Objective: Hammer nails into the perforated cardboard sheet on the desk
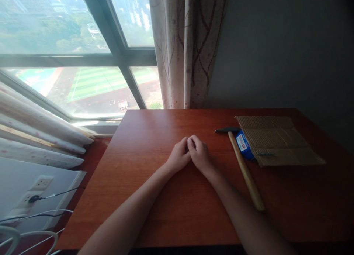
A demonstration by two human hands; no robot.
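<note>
My left hand [179,156] and my right hand [199,153] rest together in the middle of a reddish wooden table [155,203]. Both are curled into loose fists with the fingers meeting, and nothing shows inside them. To the right of my right hand lies a hammer [243,166] with a wooden handle pointing toward me and a dark head at the far end. Beside the hammer lies a small blue box [243,145], partly under a flat piece of brown cardboard [276,140].
A patterned curtain [188,48] hangs behind the table beside a large window [77,63]. At the left are folded curtain layers [38,137], and below them a wall socket with a plugged cable [35,197]. A grey wall [290,52] stands behind the table's right side.
</note>
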